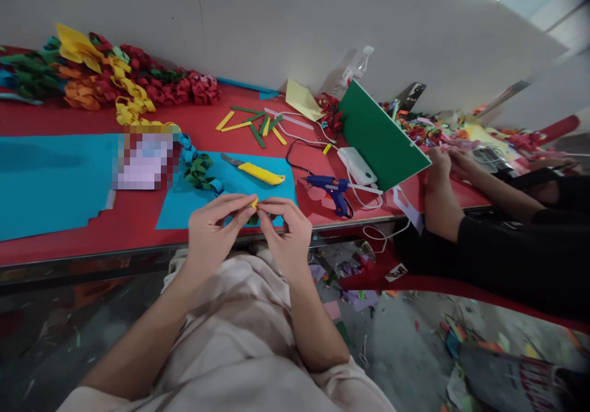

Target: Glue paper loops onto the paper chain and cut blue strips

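**Both hands pinching a small paper strip at the table edge**

Right now, in the head view, I see my left hand (pixel 214 230) and right hand (pixel 286 230) meeting just below the frame's centre, over the near edge of the red table (pixel 69 249). Each has thumb and forefinger closed to a pinch on one small yellow paper strip (pixel 254 203); the other fingers curl loosely. Something green shows just under it, too hidden to identify.

Just above the hands lies a blue sheet (pixel 193 206) with a yellow utility knife (pixel 255 171) on it, well apart from my fingers. To the right of centre a blue glue gun (pixel 332 189) rests on the table, its cord trailing. Loose yellow and green strips (pixel 251 123) lie further up, and a heap of paper chains (pixel 115 80) fills the upper left. At right, another person's hands (pixel 442 166) work behind an upright green board (pixel 382 135).

My worry: the strip is tiny and held over the table edge, so a loosened pinch could drop it among the floor scraps. The glue gun's tip may be hot, and its cord could snag a wrist.
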A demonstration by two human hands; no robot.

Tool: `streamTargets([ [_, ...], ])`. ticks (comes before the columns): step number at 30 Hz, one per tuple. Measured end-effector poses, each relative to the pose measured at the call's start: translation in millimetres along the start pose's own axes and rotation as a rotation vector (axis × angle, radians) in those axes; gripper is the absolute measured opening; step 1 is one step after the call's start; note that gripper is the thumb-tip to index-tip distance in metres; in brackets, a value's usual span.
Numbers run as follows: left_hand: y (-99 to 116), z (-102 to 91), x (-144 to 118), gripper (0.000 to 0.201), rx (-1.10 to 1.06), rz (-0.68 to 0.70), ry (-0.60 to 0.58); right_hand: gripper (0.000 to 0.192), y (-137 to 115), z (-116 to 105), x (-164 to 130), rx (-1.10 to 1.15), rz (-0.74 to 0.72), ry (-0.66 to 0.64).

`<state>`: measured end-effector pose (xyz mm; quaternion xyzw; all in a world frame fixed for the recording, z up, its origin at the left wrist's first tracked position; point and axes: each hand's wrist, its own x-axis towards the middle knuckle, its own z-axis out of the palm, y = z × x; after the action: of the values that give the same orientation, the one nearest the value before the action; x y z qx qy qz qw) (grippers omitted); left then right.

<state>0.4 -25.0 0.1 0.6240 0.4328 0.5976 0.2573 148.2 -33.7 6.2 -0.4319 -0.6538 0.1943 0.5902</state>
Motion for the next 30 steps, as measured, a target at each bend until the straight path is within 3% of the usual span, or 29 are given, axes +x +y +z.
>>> streamTargets([
  [2,-0.5,0.9,-0.9,0.015,-0.012,-0.028,0.012,0.01,-1.7,-2.9,-1.0,-0.009,-0.02,-0.038],
  [4,-2.4,0.2,-1.8,0.015,-0.031,-0.055,0.034,0.011,2.1,-10.3,-3.9,-0.049,-0.045,0.015],
  [8,-9.2,-6.9,-2.3,0.016,-0.095,-0.091,0.097,0.012,31.4,-43.9,-11.1,-0.308,-0.031,0.497],
  [10,-13.0,-11.6,-1.8,0.017,-0.116,-0.101,0.138,0.016,51.5,-66.9,-9.9,-0.462,0.076,0.596],
  [12,-15.9,-15.2,-0.9,0.017,-0.124,-0.103,0.168,0.035,69.6,-88.4,-2.7,-0.643,0.192,0.504],
  [14,-16.9,-17.2,0.0,0.018,-0.126,-0.087,0.174,0.052,83.5,-104.4,10.2,-0.851,0.284,0.305],
  [17,-15.4,-17.5,0.7,0.018,-0.116,-0.051,0.153,0.054,94.2,-115.6,32.3,-0.993,0.358,-0.004],
  [19,-13.8,-16.8,0.2,0.018,-0.084,-0.026,0.132,0.05,92.3,-117.0,41.3,-0.884,0.35,-0.079],
  [21,-13.0,-16.0,-1.1,0.019,-0.051,-0.006,0.112,0.047,82.5,-116.3,40.7,-0.669,0.327,-0.065],
  [26,-16.1,-14.6,-5.3,0.028,-0.03,0.054,0.063,0.03,41.4,-113.2,9.8,-0.182,0.228,-0.067],
  [30,-17.2,-14.1,-6.4,0.038,-0.007,0.104,0.022,0.021,22.4,-107.7,-6.0,-0.111,0.155,-0.173],
])
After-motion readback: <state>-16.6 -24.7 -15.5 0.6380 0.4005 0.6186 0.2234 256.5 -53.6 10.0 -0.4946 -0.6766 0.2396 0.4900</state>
